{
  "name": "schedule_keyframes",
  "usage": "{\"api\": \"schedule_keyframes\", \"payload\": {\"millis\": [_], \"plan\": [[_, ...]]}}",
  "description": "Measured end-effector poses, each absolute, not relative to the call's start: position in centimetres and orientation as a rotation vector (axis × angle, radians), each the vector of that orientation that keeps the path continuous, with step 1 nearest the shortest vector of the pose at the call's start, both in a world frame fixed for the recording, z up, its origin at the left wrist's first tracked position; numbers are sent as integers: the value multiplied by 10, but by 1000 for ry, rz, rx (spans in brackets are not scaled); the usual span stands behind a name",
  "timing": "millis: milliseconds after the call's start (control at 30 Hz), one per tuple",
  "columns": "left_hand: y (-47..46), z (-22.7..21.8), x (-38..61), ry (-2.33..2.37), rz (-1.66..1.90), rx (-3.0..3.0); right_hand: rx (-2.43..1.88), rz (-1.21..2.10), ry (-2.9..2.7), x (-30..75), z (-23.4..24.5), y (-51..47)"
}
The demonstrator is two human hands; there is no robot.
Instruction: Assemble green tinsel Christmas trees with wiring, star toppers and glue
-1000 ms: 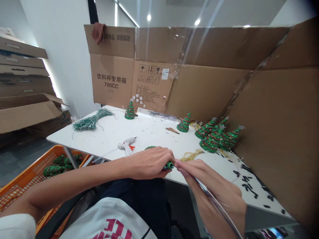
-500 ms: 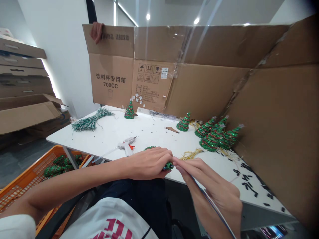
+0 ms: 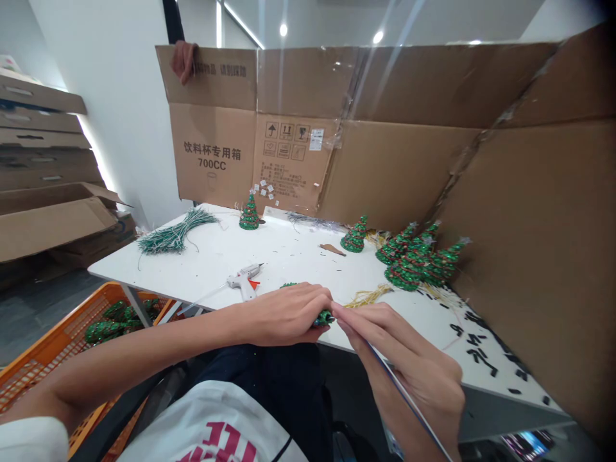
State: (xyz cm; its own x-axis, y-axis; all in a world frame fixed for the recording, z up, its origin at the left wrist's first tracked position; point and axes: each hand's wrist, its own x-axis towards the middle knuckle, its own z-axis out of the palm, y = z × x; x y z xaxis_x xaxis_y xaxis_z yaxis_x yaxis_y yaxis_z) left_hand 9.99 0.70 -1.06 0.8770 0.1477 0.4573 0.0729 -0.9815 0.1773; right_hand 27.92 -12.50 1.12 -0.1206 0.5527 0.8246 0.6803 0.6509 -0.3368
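Note:
My left hand is wrapped over a small green Christmas tree ornament at the table's front edge. Most of the ornament is hidden; its green beaded end shows past my fingers, and another bit of green shows behind the hand. My right hand pinches a long thin rod-like strip, pale and dark along its length. Its tip meets the ornament's end between my two hands, while the rest runs back under my right palm toward the lower right.
On the white table are a glue gun, green wire ties, yellow cords, black scraps and several finished trees. Cardboard panels wall the back and right. An orange crate holding green trees stands at left.
Both hands keep nearly the same hold on the ornament and the strip. The whole view has shifted very slightly; nothing on the table has moved.

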Motion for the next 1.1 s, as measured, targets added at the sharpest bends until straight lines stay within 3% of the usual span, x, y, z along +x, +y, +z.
{"api": "schedule_keyframes", "payload": {"millis": [567,1100], "plan": [[6,-6,99,102,706,2900,-1000,-53,-1881,284,20,-132],[9,-9,103,117,674,3031,-1062,-352,-2002,280,21,-139]]}}
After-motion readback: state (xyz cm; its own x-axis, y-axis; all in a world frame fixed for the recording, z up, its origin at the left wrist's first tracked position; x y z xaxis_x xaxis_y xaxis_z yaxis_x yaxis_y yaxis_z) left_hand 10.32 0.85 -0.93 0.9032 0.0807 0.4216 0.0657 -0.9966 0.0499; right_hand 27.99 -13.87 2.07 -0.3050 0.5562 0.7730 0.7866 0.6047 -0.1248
